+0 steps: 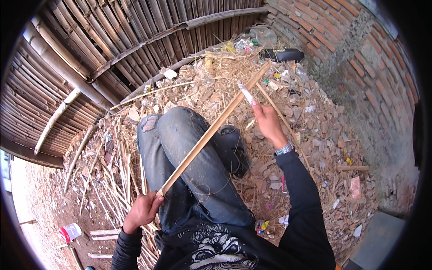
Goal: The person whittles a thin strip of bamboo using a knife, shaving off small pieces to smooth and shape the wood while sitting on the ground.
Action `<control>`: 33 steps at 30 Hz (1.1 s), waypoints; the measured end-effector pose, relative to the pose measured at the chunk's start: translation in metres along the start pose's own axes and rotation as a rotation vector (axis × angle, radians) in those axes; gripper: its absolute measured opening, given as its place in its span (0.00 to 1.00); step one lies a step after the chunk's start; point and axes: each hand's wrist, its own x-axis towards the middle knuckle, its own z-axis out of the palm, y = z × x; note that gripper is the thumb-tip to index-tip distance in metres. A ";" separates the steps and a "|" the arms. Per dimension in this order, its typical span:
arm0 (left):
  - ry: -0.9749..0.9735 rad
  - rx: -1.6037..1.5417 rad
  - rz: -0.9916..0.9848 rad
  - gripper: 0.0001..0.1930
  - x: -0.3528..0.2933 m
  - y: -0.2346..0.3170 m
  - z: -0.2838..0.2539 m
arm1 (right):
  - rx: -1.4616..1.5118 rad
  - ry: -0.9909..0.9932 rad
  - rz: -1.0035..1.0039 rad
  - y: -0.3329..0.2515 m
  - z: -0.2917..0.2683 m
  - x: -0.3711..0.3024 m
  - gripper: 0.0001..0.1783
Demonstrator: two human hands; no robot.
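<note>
A long, pale split-bamboo strip (211,131) runs slantwise across my bent, jeans-clad legs. Its near end is in the closed fingers of my left hand (143,212), by my left thigh. My right hand (269,123) is closed around a knife, its handle hidden in the palm. The light-coloured knife blade (246,93) lies across the strip near its far end and looks to be touching it. Behind my right wrist, a thinner bamboo strip (290,128) slants down over the rubble.
Rubble and straw litter (216,74) cover the ground ahead. A bamboo-slat wall (148,36) rises at the left and a brick wall (369,67) at the right. Several cut strips (114,189) lie left of my legs, near a white-and-red tub (70,232). A black case (288,55) lies at the far end.
</note>
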 end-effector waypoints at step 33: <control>0.015 -0.131 -0.030 0.18 0.034 0.032 0.020 | 0.070 -0.368 -0.183 -0.084 0.050 -0.095 0.30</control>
